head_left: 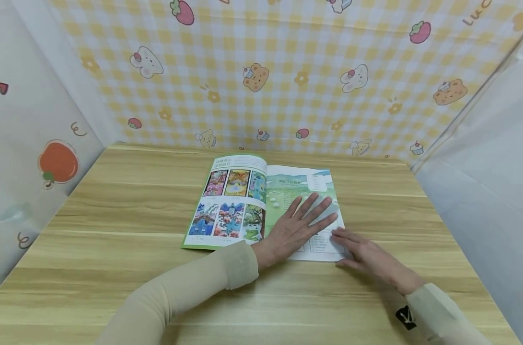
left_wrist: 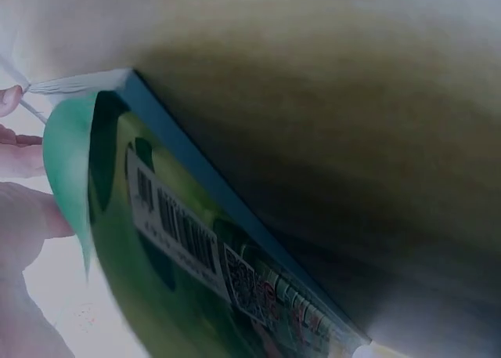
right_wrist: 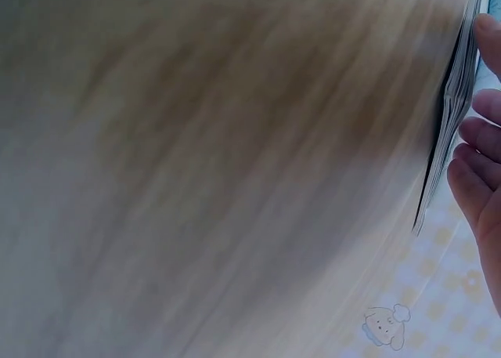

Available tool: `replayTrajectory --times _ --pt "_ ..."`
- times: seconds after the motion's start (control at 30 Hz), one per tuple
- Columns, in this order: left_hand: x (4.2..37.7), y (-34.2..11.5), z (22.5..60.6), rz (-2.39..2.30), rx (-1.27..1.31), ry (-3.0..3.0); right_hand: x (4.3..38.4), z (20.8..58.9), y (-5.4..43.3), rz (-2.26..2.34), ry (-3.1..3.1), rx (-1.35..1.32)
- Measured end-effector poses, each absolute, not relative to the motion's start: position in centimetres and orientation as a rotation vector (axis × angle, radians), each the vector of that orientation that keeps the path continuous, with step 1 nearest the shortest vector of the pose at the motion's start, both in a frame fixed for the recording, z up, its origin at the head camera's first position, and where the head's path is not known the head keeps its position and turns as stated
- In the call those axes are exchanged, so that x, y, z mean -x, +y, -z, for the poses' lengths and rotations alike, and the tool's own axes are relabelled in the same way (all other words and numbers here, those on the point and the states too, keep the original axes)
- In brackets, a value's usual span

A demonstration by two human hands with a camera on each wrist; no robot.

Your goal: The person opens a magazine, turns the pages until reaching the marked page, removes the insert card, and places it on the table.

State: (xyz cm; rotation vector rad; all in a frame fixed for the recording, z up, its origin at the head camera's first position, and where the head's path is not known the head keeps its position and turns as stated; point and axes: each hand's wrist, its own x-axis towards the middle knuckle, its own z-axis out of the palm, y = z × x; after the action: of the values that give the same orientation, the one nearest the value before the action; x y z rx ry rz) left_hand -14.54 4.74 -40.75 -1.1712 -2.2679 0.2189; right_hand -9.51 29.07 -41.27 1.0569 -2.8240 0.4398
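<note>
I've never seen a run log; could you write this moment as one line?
magazine: open on wooden table | left hand: spread on right page | right hand: at that page's lower right corner

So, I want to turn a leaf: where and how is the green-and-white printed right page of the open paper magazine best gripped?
Probably pinch the page at its outer edge near the bottom corner, coming from the right: that edge is unbound, the bare right hand is there, and the left hand lies across the middle.
</note>
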Motion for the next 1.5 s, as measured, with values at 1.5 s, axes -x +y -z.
replayTrajectory --times 1.5 --pt "13.9 3.2 37.9 -0.739 1.325 -2.64 9.6 41.2 29.3 -0.477 -2.841 -1.092"
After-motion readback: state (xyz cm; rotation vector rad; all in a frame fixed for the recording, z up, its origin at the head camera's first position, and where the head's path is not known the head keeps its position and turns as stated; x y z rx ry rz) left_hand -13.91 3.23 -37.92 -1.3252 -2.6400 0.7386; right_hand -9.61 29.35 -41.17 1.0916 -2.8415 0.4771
